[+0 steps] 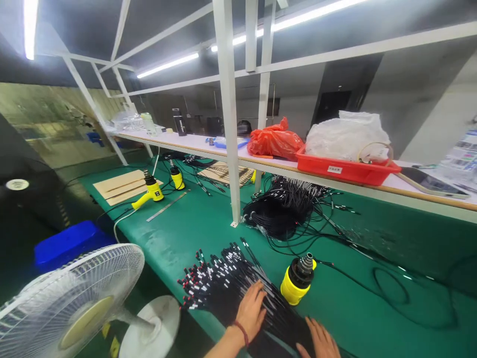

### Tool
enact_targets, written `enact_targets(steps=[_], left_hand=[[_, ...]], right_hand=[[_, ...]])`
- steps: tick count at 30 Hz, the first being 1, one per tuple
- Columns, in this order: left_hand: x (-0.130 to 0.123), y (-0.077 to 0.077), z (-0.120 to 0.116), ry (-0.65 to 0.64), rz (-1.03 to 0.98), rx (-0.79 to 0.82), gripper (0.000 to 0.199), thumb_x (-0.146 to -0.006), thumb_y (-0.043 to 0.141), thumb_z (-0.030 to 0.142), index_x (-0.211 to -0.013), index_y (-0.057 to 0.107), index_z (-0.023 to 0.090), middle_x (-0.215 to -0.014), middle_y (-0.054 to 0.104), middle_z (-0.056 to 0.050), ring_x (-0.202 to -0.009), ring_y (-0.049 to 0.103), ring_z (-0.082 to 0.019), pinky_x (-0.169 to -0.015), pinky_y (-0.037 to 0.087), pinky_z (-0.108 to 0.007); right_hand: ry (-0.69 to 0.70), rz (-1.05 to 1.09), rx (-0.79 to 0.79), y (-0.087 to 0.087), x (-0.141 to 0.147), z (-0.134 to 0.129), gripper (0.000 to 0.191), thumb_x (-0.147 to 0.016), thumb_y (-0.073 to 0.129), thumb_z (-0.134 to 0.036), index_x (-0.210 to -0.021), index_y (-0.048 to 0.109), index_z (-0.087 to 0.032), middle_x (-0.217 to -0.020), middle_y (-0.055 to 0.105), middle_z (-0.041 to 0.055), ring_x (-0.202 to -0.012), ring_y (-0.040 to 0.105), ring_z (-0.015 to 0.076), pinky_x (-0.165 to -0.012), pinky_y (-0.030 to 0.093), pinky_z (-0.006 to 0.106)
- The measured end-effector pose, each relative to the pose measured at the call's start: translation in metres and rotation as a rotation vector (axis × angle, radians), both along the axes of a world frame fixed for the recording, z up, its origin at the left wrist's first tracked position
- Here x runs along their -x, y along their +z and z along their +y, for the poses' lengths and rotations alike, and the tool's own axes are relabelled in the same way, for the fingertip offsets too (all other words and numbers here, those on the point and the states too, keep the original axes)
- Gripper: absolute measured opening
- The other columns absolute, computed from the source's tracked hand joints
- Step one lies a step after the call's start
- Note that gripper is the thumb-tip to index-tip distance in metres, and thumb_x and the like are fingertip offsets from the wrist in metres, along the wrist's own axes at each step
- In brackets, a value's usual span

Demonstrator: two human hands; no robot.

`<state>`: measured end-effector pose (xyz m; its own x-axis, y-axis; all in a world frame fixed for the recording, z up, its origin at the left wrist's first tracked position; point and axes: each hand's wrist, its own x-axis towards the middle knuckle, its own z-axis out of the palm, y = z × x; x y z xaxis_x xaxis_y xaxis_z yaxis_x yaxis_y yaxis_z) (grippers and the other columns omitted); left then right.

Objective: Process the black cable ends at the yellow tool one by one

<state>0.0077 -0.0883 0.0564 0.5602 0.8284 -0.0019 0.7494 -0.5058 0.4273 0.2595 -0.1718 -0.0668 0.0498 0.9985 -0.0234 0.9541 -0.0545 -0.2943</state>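
Left hand [251,311] lying part-open, gripping nothing, atop the black cable bundle [227,293], lower centre of frame | right hand [322,340] curving at its edge, grip hidden | I'm expecting the bundle bendy, slippery, best taken mid-length

My left hand [252,309] lies on the black cable bundle [222,294], my right hand [322,340] at its right edge; a yellow heat gun [295,284] stands just right of the bundle.
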Motion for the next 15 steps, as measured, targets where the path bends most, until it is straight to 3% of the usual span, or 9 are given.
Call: enact_targets(steps=[3,7,10,15], left_hand=[[-0.007,-0.002,0.017,-0.016,0.013,0.065,0.065,-0.073,0.057,0.012,-0.136,0.039,0.017,-0.15,0.033,-0.01,-0.141,0.024,-0.023,-0.117,0.022,-0.044],[-0.013,-0.006,0.033,-0.034,0.064,0.095,0.063,-0.072,0.066,0.032,-0.131,0.048,0.02,-0.138,0.049,-0.011,-0.13,0.041,-0.029,-0.111,0.029,-0.048],[-0.017,-0.005,0.043,-0.018,0.123,0.101,0.072,-0.067,0.068,0.042,-0.133,0.048,0.019,-0.134,0.05,-0.015,-0.127,0.043,-0.034,-0.107,0.03,-0.052],[-0.026,0.001,0.072,-0.105,0.247,0.124,0.094,-0.059,0.071,0.045,-0.141,0.038,0.012,-0.151,0.028,-0.019,-0.142,0.018,-0.034,-0.115,0.004,-0.054]], right_hand=[[0.015,-0.006,0.011,0.011,0.01,0.0,0.057,-0.071,0.059,-0.038,-0.126,0.057,-0.022,-0.136,0.054,0.0105,-0.121,0.053,0.034,-0.094,0.046,0.051],[-0.009,-0.012,0.041,0.025,0.018,0.0,0.061,-0.062,0.058,-0.016,-0.123,0.059,-0.022,-0.124,0.063,0.0109,-0.111,0.058,0.0333,-0.086,0.05,0.047],[-0.042,0.009,0.054,0.037,0.023,0.001,0.062,-0.063,0.058,-0.013,-0.124,0.059,-0.019,-0.121,0.064,0.0133,-0.111,0.058,0.033,-0.087,0.049,0.046],[-0.156,0.072,0.047,0.051,0.029,-0.002,0.075,-0.065,0.066,-0.02,-0.137,0.046,-0.019,-0.137,0.052,0.0118,-0.129,0.043,0.0318,-0.111,0.026,0.052]])
